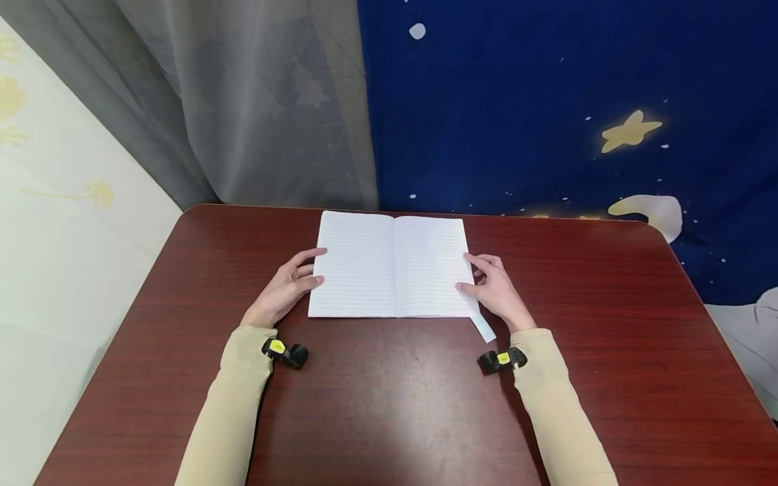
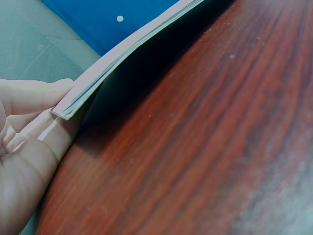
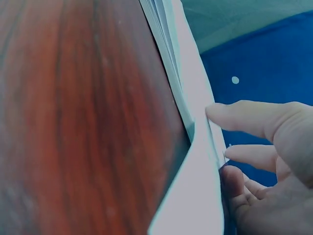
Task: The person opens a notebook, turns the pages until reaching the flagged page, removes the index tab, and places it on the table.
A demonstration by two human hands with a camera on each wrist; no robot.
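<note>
An open notebook (image 1: 358, 270) with blank ruled pages lies spread near the far side of the table. My left hand (image 1: 283, 287) holds its left edge, thumb on the page and fingers beneath. In the left wrist view that side of the notebook (image 2: 117, 58) is raised, with dark shadow under it. At the right edge my right hand (image 1: 495, 290) grips with the thumb on the page and other fingers curled at the side. A white strip (image 1: 484, 329) sticks out past the lower right corner, and looms large in the right wrist view.
The dark red wooden table (image 1: 389, 405) has rounded far corners. Behind it hang a grey curtain (image 1: 267, 101) and a blue cloth (image 1: 516, 101) with stars and a moon. A black camera band sits on each wrist, over beige sleeves.
</note>
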